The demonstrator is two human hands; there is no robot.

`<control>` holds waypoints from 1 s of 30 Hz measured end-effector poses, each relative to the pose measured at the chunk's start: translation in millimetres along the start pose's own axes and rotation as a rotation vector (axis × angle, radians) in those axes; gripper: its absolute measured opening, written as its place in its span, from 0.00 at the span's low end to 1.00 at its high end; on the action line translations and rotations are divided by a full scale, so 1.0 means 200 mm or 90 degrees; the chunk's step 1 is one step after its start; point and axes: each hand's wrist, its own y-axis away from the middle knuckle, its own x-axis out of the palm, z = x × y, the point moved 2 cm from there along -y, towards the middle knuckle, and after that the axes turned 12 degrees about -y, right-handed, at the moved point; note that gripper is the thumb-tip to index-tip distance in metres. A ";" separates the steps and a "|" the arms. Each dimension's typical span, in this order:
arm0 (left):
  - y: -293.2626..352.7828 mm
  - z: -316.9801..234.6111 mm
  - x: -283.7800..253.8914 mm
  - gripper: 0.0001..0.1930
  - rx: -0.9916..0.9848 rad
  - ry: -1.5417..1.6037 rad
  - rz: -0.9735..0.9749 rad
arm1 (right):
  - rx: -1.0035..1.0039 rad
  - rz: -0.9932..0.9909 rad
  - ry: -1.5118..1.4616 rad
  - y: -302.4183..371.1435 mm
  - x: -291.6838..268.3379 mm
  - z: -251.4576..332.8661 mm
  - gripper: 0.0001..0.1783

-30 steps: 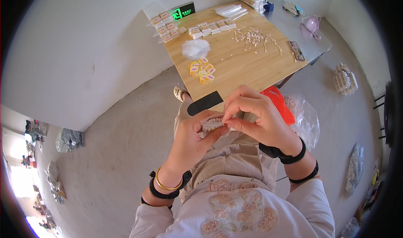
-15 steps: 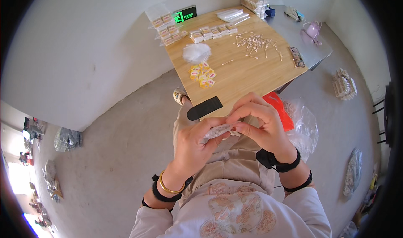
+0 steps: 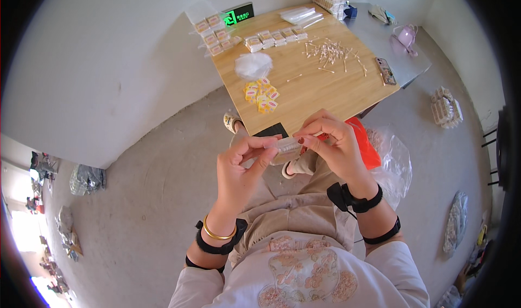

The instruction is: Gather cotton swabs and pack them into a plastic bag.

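Above the lap, left hand (image 3: 241,164) and right hand (image 3: 332,145) pinch opposite ends of a small clear packet (image 3: 287,145), now raised and drawn level, no longer bunched between them as before. Behind lies the wooden table (image 3: 347,91) with loose cotton swabs (image 3: 331,53), suggesting the packet is filled and being closed.

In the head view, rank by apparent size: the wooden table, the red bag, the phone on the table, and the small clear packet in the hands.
1. wooden table
2. red bag
3. and 4. phone and small clear packet look alike; the packet is nearer the camera, so unranked.
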 end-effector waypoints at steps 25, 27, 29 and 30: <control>-0.27 0.60 0.21 0.09 -0.168 0.108 -0.005 | 0.172 -0.148 -0.134 -0.15 -0.06 -0.74 0.06; -0.29 0.69 0.23 0.09 -0.186 0.120 -0.018 | 0.185 -0.159 -0.163 -0.16 -0.06 -0.82 0.06; -0.30 0.77 0.25 0.08 -0.206 0.132 -0.030 | 0.163 -0.178 -0.202 -0.16 -0.05 -0.91 0.07; -0.31 0.80 0.25 0.08 -0.198 0.118 -0.027 | 0.168 -0.179 -0.201 -0.16 -0.06 -0.96 0.07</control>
